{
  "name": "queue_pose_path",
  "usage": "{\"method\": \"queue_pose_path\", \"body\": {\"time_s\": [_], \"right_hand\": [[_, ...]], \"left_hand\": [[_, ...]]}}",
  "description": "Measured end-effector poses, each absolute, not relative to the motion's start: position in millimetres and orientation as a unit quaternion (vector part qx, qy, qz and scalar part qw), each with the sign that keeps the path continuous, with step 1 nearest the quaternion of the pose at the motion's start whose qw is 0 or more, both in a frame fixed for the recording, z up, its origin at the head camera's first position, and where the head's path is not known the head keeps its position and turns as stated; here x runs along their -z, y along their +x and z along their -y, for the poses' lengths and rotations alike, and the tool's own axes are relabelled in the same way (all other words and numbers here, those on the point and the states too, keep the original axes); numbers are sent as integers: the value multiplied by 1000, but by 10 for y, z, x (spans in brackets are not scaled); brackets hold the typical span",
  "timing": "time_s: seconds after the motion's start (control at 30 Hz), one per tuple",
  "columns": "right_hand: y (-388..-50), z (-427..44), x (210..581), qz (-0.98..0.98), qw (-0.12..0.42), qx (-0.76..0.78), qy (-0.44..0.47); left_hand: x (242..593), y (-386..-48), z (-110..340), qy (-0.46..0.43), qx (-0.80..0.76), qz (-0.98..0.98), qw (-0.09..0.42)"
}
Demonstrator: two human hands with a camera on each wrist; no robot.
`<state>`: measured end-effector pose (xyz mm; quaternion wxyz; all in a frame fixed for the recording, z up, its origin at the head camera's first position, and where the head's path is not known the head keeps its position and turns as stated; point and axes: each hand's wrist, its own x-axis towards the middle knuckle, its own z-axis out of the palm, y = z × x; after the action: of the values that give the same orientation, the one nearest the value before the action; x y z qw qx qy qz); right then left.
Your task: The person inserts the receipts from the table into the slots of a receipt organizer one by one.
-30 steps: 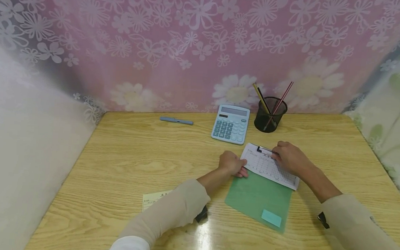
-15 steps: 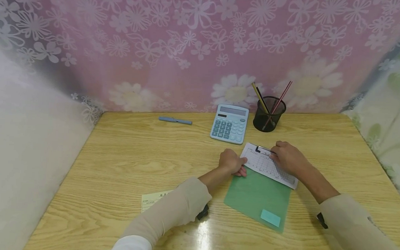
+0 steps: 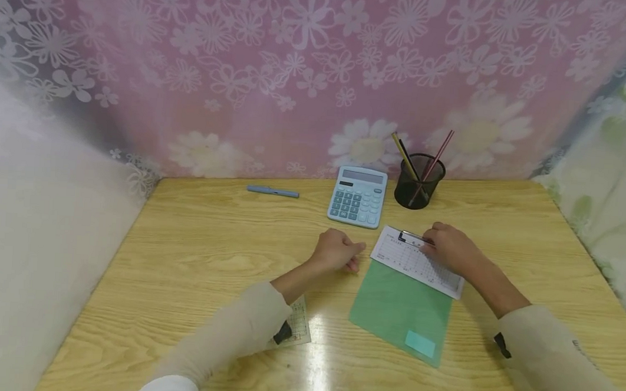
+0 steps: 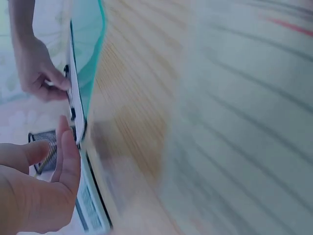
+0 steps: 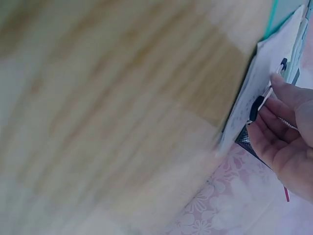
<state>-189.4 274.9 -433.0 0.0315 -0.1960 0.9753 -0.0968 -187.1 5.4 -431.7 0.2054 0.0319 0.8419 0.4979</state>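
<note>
In the head view a green clipboard [image 3: 399, 309] lies tilted on the table. A white printed form pad [image 3: 416, 261] covers its upper part, under a metal clip [image 3: 413, 238] with black ends. My right hand [image 3: 452, 249] pinches this clip, the thumb on its front in the right wrist view, where the clip's black end [image 5: 256, 108] shows beside the fingers. Just left of the pad, my left hand [image 3: 336, 250] is apart from it, holding nothing. Its fingers look loosely bent in the left wrist view. A pale blue label [image 3: 420, 343] sits low on the clipboard.
A pale printed slip [image 3: 300, 323] lies partly under my left forearm. Behind the clipboard stand a light blue calculator [image 3: 358, 196] and a black mesh pen cup [image 3: 418, 189] with pencils. A blue pen [image 3: 272, 191] lies near the back edge of the table [image 3: 199, 242].
My left hand has let go of the pad's left edge and moved left, its forearm uncovering the slip's right end. My right hand stays at the clip.
</note>
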Motion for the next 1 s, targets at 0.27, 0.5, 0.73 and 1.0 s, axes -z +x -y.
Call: {"method": "queue_pose_path", "body": {"time_s": [0.27, 0.5, 0.73, 1.0], "right_hand": [[-1958, -2773, 4273, -975, 88, 127, -160], [-1936, -2785, 4303, -975, 80, 132, -158], [-1917, -2762, 4278, -975, 77, 140, -154], [-1918, -2765, 4292, -977, 76, 138, -144]], "left_hand": [[4247, -1720, 839, 35, -523, -828, 201], [4167, -1456, 1567, 4, -487, -860, 154], [4216, -1142, 2010, -58, -442, -888, 113], [4282, -808, 2192, -95, -398, -904, 122]]}}
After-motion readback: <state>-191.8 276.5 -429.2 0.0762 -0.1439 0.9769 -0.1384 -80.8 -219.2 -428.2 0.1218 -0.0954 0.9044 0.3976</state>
